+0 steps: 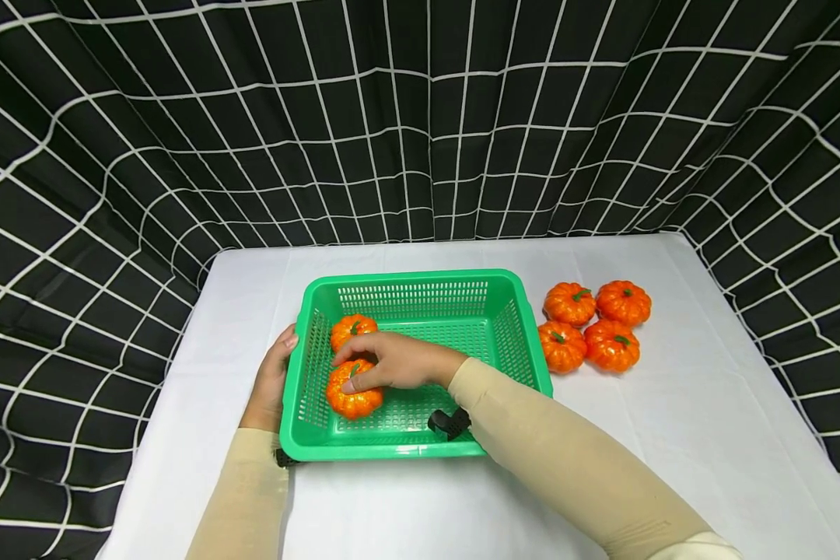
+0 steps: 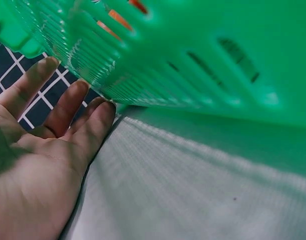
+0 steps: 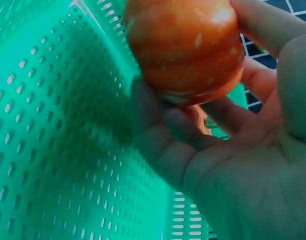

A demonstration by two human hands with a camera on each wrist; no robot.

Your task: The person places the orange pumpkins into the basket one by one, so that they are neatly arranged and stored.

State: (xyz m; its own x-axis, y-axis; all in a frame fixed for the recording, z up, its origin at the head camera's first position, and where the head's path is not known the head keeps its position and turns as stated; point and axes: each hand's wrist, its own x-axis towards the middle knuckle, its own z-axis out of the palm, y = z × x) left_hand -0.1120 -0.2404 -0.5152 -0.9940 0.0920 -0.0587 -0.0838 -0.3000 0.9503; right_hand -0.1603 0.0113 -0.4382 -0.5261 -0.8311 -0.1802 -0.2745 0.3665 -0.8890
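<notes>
A green plastic basket (image 1: 420,451) with slotted walls stands on the white-covered table. Inside its left end, my right hand (image 1: 402,362) grips a small orange pumpkin (image 1: 353,400) with fingers and thumb around its sides. The right wrist view shows the same pumpkin (image 3: 187,50) in the curled fingers, above the basket floor. Just behind it in the basket lies another small pumpkin (image 1: 353,328), partly covered by the hand. At the basket's left outer wall, my left hand (image 1: 273,381) rests its fairly straight fingertips (image 2: 80,90) against the plastic.
Several more orange pumpkins with green stems (image 1: 612,346) sit grouped on the table right of the basket. A white cloth (image 1: 392,513) covers the table. Black curtains with a white grid (image 1: 427,117) surround its back and sides.
</notes>
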